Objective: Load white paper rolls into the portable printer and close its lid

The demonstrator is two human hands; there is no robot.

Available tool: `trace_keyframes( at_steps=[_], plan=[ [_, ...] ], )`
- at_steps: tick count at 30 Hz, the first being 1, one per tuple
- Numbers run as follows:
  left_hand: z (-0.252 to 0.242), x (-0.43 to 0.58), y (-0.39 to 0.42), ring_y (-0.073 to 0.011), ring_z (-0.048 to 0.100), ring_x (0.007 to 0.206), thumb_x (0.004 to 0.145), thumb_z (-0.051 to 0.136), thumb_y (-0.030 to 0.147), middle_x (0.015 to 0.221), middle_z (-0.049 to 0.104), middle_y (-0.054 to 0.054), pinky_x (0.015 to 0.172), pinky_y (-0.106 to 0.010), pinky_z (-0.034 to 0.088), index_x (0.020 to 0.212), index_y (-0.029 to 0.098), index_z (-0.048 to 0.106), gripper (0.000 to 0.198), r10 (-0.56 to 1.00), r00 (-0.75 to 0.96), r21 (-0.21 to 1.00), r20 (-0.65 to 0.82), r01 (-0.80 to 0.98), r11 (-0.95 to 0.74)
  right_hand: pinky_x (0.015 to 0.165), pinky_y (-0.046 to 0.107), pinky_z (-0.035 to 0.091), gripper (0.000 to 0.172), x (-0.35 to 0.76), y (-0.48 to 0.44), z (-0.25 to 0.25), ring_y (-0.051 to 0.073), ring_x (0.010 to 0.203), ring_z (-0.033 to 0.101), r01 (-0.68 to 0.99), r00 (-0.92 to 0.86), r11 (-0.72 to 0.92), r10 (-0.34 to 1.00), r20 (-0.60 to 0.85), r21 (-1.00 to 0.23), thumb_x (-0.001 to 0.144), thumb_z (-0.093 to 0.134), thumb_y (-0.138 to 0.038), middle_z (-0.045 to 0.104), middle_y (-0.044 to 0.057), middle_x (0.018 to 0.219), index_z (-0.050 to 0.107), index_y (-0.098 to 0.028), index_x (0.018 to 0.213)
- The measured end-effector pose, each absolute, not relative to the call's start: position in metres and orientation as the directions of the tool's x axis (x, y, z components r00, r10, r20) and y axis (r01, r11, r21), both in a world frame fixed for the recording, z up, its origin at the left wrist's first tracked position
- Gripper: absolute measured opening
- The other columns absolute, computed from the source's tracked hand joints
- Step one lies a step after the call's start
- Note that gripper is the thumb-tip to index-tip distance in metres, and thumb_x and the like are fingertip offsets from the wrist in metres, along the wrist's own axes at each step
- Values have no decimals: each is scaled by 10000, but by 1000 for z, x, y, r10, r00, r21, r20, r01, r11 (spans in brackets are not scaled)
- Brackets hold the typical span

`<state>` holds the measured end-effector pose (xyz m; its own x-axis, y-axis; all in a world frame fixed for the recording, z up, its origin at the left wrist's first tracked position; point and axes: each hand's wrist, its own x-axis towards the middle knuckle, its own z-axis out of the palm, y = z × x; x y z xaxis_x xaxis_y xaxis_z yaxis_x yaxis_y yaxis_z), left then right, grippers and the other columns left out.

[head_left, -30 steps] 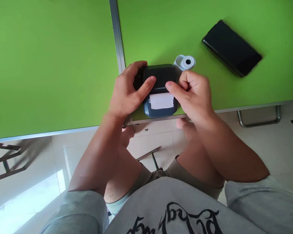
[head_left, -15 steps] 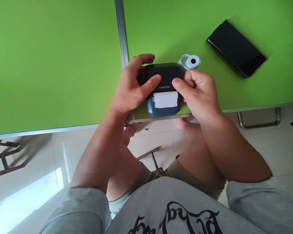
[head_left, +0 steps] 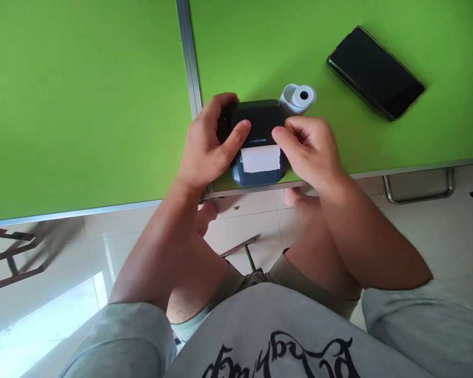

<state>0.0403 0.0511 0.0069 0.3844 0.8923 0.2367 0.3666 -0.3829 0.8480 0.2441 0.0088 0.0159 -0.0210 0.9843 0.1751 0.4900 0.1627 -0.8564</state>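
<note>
A small dark label printer (head_left: 259, 123) with a blue-grey front rests near the front edge of the green table. A strip of white paper (head_left: 260, 159) sticks out of its slot. My left hand (head_left: 213, 139) grips the printer's left side, thumb on the lid and fingers round the far corner. On the right side, my right hand (head_left: 311, 144) is closed against the printer, its thumb at the lid's edge and its other fingers curled. Just behind the printer's far right corner stands a partly unrolled white paper roll (head_left: 303, 96).
A black smartphone (head_left: 376, 72) lies face up at the right on the green table (head_left: 82, 105). A metal strip (head_left: 188, 58) divides the tabletop. Below the front edge are a metal bar (head_left: 420, 198) and my legs.
The view has shifted slightly, so everything on the table sits a little further left. My left fingers have curled closer round the printer's far corner. Both hands stay on the printer.
</note>
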Motion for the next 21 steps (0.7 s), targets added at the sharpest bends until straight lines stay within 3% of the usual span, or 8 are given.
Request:
trace_keyframes(
  at_steps=[4,10,16,21],
  plan=[
    [11,35,36,-283,657,1159,951,486,673,1256,681,-84,1041,-447,530,1338,244,569,583,904,371,830,213,420,-368,486,287,243,505,241,4,11,79,494,215,541,21,200,968,251,-817,915,610,-255,197,-46,525,244,-201,572],
    [16,17,1,-302,542,1356,993,429,609,1488,527,-146,1112,-430,486,1497,222,451,636,850,475,694,228,533,-484,511,288,285,495,242,5,10,90,514,272,574,-10,199,972,237,-794,955,577,-390,248,-37,524,286,-208,598],
    [5,15,-10,-428,449,1429,788,524,861,1597,375,-213,1106,-536,484,1594,180,277,1084,830,524,486,189,685,-543,538,303,249,482,239,4,20,85,514,254,525,21,136,985,173,-840,916,601,-243,238,-41,523,269,-207,568],
    [6,21,-13,-398,438,1451,801,488,871,1592,400,-197,1122,-489,491,1575,166,329,1058,856,477,406,197,756,-514,539,322,174,522,241,3,23,97,502,233,445,11,117,991,136,-888,961,539,-340,224,-33,519,253,-214,543]
  ],
)
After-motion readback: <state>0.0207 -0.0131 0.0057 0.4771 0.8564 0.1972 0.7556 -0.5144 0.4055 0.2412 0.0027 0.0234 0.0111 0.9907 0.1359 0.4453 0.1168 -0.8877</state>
